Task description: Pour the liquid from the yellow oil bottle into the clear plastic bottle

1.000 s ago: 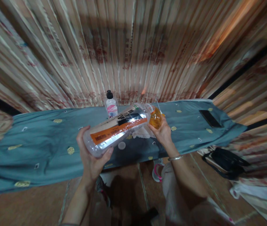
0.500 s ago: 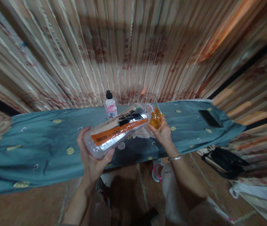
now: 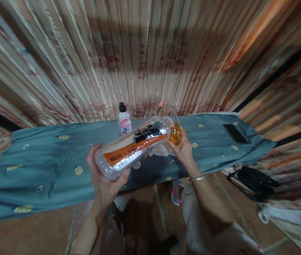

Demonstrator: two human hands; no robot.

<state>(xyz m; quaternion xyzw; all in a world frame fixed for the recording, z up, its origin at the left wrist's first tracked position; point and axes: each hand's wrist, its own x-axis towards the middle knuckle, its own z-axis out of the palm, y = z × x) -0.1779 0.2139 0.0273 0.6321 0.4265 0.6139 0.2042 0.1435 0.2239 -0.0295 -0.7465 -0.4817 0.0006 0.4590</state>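
Note:
My left hand point(image 3: 103, 180) grips the base of a large clear plastic bottle point(image 3: 133, 147) with an orange and black label. The bottle lies tipped almost flat, its neck pointing right. The neck meets a small container of orange liquid point(image 3: 175, 133), which my right hand point(image 3: 184, 150) holds from below. Both are held above a table draped in a teal cloth point(image 3: 46, 166). A white cap point(image 3: 137, 165) lies on the cloth under the big bottle.
A small clear bottle with a black cap and pink label point(image 3: 124, 121) stands at the table's back edge. A black phone point(image 3: 235, 133) lies on the cloth at the right. A black bag point(image 3: 254, 182) sits on the floor at the right. Patterned curtains hang behind.
The big bottle's base has dropped slightly and shifted a little right in my left hand. My right hand and the orange container have stayed in place.

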